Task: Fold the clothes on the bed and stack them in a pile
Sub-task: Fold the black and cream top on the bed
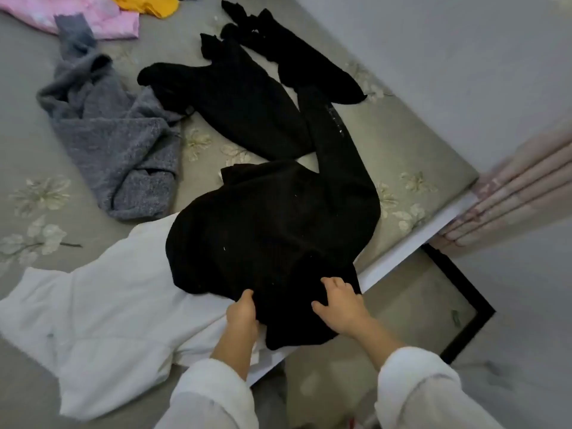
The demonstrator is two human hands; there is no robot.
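A long black garment [266,224] lies stretched across the bed [402,144], its near end bunched at the bed's edge and its two legs or sleeves reaching toward the far wall. My left hand [243,311] grips the near end's left fold, thumb on top. On the same end my right hand [340,301] lies with its fingers curled into the cloth. The black garment partly covers a white garment [108,311] spread flat at the near left. A grey fleecy top [117,134] lies crumpled at the left.
A pink garment [93,13] and a yellow one [148,4] lie at the far left edge of view. A wall [464,57] runs along the bed's right side. Below the bed's white edge [402,252] is floor with a dark-framed panel [464,305].
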